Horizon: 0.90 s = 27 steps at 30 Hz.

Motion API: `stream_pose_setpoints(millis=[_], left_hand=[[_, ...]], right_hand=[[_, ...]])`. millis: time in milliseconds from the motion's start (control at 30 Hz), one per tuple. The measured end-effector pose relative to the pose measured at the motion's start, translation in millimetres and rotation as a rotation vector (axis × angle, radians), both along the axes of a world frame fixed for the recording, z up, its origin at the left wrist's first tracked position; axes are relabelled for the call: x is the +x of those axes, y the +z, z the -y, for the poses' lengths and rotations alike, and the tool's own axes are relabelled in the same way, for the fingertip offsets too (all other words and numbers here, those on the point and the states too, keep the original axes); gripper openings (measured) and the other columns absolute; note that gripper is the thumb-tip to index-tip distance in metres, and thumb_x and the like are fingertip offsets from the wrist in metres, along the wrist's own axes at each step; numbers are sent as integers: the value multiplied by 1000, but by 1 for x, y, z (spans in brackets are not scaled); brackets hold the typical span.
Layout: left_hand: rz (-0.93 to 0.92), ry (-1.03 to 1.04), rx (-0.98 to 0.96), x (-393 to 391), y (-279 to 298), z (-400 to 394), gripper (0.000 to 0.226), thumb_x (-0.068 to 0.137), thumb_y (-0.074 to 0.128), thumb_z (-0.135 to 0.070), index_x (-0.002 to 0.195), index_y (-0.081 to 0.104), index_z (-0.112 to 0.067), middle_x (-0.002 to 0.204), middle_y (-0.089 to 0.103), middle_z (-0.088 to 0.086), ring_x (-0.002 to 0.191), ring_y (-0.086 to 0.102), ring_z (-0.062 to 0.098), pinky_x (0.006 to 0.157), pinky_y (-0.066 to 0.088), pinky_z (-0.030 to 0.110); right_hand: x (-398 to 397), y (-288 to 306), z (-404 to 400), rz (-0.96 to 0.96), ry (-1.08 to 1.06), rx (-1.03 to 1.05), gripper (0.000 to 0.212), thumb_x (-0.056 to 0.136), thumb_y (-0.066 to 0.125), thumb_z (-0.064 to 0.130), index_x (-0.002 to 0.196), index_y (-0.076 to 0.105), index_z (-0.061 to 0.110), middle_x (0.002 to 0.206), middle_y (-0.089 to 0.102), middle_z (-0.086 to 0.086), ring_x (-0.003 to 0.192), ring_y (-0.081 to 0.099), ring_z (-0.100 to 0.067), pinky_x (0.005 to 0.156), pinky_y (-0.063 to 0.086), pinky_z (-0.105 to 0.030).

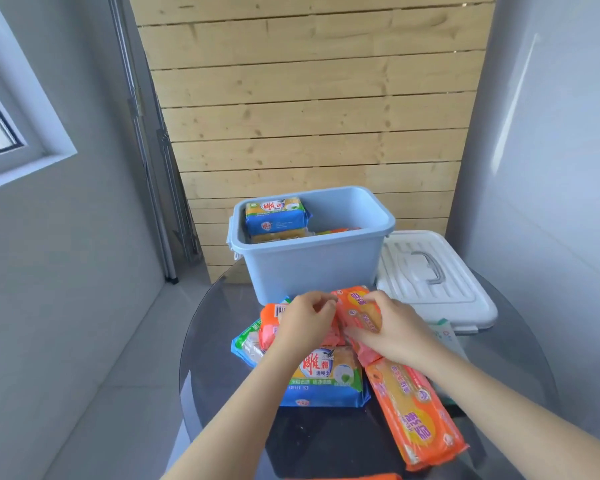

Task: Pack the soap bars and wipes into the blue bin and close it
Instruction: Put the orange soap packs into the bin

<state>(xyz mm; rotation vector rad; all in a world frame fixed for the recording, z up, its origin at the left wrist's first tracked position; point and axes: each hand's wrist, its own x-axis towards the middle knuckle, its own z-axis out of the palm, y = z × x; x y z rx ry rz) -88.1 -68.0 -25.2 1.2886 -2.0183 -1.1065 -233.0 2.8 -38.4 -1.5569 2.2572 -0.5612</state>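
Note:
The blue bin stands open at the back of the round table, with a blue-and-yellow soap pack upright in its left end and more packs below it. In front of the bin lies a heap of soap packs. My left hand grips an orange soap pack on top of the heap. My right hand holds another orange soap pack beside it. A large blue soap pack lies under both, and a long orange pack lies to its right. A wipes pack peeks out behind my right wrist.
The bin's white lid with a grey handle lies flat to the right of the bin. The dark glass table is round and small. A wooden slat wall stands behind, grey walls on both sides, and a window at the left.

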Motion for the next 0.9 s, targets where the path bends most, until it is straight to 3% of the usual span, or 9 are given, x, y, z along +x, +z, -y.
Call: stream_pose_setpoints(millis=[100,333,400,467,533,600,667,767,900], left_hand=[[-16,0,0,0,-1,3,27,91,47,-24,107,69,-22,86,64,-15,73,57,-1,65,45,13],[-122,11,15,4,4,2,25,92,47,-23,105,68,-23,79,61,-20,74,54,-6,56,39,0],[-203,54,39,6,9,0,24,93,47,-24,108,65,-22,85,64,-13,82,60,1,63,44,6],[-338,85,121,10,12,-4,20,93,47,-26,105,59,-18,95,66,-3,92,65,13,72,52,20],[-448,91,231,19,15,-13,22,94,46,-30,108,53,-15,95,66,4,85,70,19,65,56,30],[-493,69,320,32,17,-20,29,93,47,-36,109,53,-12,86,65,7,69,70,20,58,55,32],[-469,12,396,48,17,-30,34,92,48,-42,103,59,-12,79,66,8,60,68,19,54,53,29],[-343,-109,489,69,15,-50,38,87,53,-49,102,65,-17,89,71,11,71,68,21,58,55,29],[-325,-145,481,90,6,-81,34,88,58,-34,114,64,-13,97,73,3,75,70,9,55,53,20]], right_hand=[[4,-5,7,-54,-16,-22,85,57,54,76,129,36,32,118,59,-1,107,57,-23,82,52,-39],[6,8,8,202,-107,-233,67,64,71,40,126,48,29,116,66,-1,107,61,-21,89,50,-39],[5,20,3,249,-58,-301,66,66,72,34,127,47,29,116,65,5,105,62,-17,89,50,-36],[3,31,-7,303,27,-323,69,67,74,30,129,45,32,108,61,16,104,61,-11,83,47,-24],[2,38,-23,326,118,-276,72,67,76,29,130,42,37,108,54,16,108,53,-3,82,40,-19],[2,41,-39,330,203,-193,75,68,78,28,131,39,43,117,48,11,112,46,0,83,37,-15],[7,42,-54,361,280,-136,77,68,78,26,129,37,50,123,48,11,116,49,-1,83,40,-7],[20,40,-72,370,411,-61,80,68,78,24,130,36,51,138,45,13,127,41,6,102,37,-16],[36,38,-93,358,492,-35,78,68,78,26,130,37,52,135,46,24,122,42,13,100,38,-14]])
